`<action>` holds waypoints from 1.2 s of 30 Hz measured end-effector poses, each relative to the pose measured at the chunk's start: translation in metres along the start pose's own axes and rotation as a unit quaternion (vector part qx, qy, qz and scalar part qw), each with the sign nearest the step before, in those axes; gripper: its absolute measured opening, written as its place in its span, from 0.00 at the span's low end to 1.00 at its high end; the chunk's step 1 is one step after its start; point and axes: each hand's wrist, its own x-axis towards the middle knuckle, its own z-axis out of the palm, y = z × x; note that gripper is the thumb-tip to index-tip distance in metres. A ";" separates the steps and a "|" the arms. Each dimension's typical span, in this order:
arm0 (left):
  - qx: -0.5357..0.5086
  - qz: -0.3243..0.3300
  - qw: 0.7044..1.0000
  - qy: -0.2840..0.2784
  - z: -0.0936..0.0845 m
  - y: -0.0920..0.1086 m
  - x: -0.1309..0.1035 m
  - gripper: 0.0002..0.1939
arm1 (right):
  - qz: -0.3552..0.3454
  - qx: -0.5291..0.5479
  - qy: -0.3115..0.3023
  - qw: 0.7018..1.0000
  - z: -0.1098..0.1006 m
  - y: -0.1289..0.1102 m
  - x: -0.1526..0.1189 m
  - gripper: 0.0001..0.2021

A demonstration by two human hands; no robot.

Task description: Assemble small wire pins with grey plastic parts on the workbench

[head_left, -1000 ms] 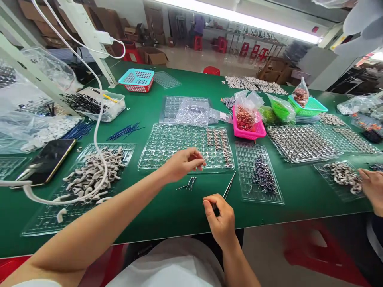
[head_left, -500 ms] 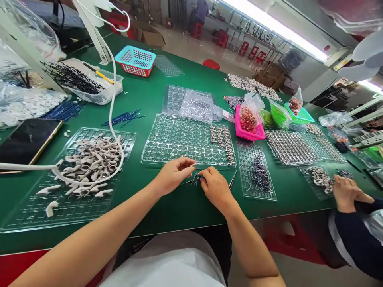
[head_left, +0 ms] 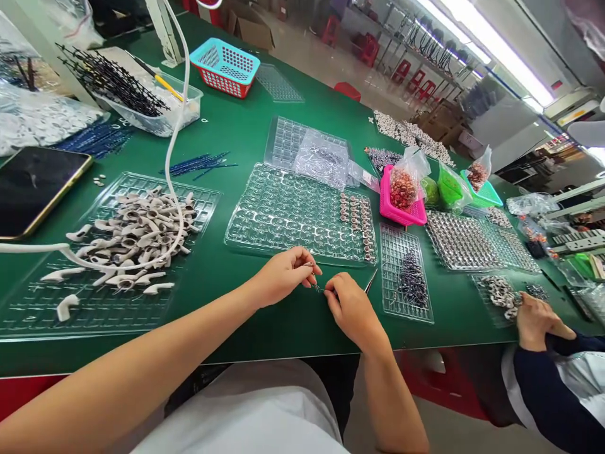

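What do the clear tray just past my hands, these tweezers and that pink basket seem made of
Clear tray: probably glossy molded plastic; the green tabletop shows through and its cells glint. Tweezers: likely polished metal, judging by the silvery shine, though they're partly hidden. Pink basket: looks like smooth plastic, given its even, saturated colour.

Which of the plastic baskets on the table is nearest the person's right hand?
The pink basket. The light-blue basket, the red basket beneath it and the turquoise basket all stand farther from the right hand.
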 end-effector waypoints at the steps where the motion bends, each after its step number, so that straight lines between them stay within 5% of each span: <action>1: 0.000 -0.001 1.000 -0.004 0.000 0.000 0.000 0.04 | 0.005 0.008 0.004 1.000 -0.001 0.000 -0.006 0.06; 7: 0.157 0.024 0.987 -0.018 0.005 0.005 -0.008 0.10 | 0.016 0.084 0.050 0.995 0.007 -0.002 -0.040 0.06; 11: 0.254 0.036 0.963 -0.087 0.013 0.012 -0.018 0.13 | -0.041 0.153 0.114 0.981 0.019 -0.006 -0.049 0.08; 19: 0.233 -0.032 0.953 -0.191 0.009 0.008 -0.018 0.16 | -0.077 0.186 0.207 0.957 0.025 -0.008 -0.047 0.14; 27: 0.193 -0.079 0.962 -0.179 0.011 0.012 -0.013 0.14 | -0.091 0.216 0.281 0.931 0.034 -0.007 -0.044 0.18; 36: 0.144 -0.102 0.977 -0.123 0.012 0.010 -0.012 0.13 | -0.056 0.193 0.299 0.933 0.041 -0.004 -0.043 0.18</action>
